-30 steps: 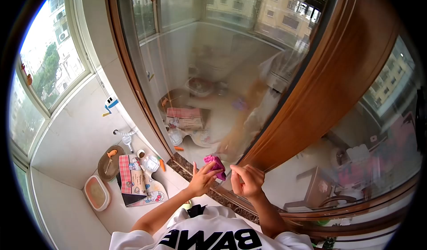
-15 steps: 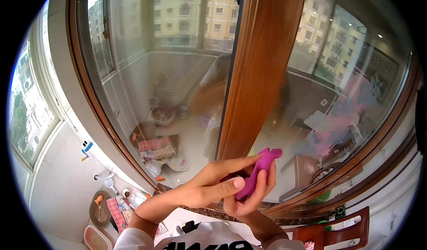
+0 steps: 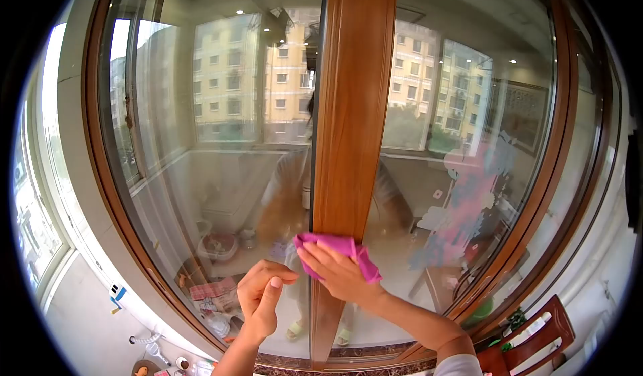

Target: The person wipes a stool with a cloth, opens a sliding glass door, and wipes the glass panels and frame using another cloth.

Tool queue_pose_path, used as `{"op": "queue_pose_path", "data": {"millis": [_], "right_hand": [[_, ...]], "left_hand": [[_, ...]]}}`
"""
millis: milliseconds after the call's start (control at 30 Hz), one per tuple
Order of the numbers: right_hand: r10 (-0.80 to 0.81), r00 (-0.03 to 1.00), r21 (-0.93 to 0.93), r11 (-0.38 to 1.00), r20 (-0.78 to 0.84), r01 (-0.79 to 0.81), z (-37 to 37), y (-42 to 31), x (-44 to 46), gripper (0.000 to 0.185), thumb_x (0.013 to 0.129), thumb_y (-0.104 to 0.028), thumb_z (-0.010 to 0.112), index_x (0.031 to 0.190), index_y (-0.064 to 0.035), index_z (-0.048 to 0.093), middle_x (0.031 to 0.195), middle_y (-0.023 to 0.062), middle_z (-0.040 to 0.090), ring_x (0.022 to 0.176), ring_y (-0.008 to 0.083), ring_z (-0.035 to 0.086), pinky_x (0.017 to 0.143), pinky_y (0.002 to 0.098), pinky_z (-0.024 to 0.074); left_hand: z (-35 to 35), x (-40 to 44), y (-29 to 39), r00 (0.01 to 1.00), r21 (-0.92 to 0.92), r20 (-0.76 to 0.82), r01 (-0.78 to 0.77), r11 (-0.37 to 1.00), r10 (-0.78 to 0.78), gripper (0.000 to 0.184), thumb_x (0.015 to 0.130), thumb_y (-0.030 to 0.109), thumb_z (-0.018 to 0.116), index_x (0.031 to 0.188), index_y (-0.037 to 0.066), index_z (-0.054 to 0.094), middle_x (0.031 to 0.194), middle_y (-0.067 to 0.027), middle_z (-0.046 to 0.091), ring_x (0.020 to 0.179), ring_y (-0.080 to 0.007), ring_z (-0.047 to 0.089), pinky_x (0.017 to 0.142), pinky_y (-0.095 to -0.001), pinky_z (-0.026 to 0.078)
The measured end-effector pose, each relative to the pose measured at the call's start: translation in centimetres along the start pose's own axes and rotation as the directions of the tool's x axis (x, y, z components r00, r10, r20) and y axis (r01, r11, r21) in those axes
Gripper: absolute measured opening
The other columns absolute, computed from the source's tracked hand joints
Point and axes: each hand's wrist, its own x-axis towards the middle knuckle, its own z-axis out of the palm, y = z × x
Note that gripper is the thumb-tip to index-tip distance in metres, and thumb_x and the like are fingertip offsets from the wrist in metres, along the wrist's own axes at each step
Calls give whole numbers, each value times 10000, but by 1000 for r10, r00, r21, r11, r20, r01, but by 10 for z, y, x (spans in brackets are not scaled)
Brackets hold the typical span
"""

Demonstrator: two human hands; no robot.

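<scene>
A magenta cloth [image 3: 345, 245] lies against the brown wooden door frame [image 3: 355, 108], low on its upright post. My right hand [image 3: 333, 267] presses flat on the cloth, fingers stretched together over it, and the cloth sticks out above and to the right of the hand. Just left of it, my left hand [image 3: 262, 294] is raised in front of the left glass pane [image 3: 221, 175], fingers curled and thumb bent in. Nothing shows in the left hand, and it does not touch the cloth.
The right glass pane [image 3: 429, 175] reflects buildings and a pink shape. A wooden chair [image 3: 529, 346] stands at the lower right. At the lower left are a blue and white item [image 3: 116, 296] on the wall, a white brush [image 3: 157, 352] and a brown basin [image 3: 143, 368].
The view has swung up and right to face the door post. The cloth, held between both hands before, is now spread under my right hand on the post. My left hand has let go of it.
</scene>
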Motion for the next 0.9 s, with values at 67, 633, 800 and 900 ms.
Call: {"op": "queue_pose_path", "data": {"millis": [67,633,800,900], "right_hand": [[152,983,158,978,-107,-134,-21,46,56,691,862,-318,682,1512,-212,474,1550,24,446,1405,249,420,1147,537,237],[711,700,717,522,-66,-462,40,-24,-26,739,955,-221,574,1550,51,228,1581,349,243,1477,507,239,1195,627,138],[762,645,772,379,54,-511,83,-66,-96,635,987,-296,520,1526,4,375,1612,257,270,1503,472,203,1192,646,57],[753,654,548,579,-75,-604,72,8,-55,613,947,-277,580,1513,-78,453,1613,211,303,1495,464,225,1189,647,69]], "left_hand": [[6,7,-2,995,59,33,-98,993,96,265,981,149,551,934,-41,730,917,-142,695,832,-230,644,732,-326,496],[49,34,-42,859,277,67,-505,818,508,214,900,116,559,884,-40,704,955,-184,641,882,-292,624,757,-371,514],[69,38,-55,823,305,96,-560,770,560,194,849,115,582,898,-17,714,1021,-174,650,929,-323,619,825,-411,508],[82,35,-59,794,308,145,-604,735,591,201,828,115,589,920,-4,723,1065,-170,653,960,-345,616,860,-432,502]]}}
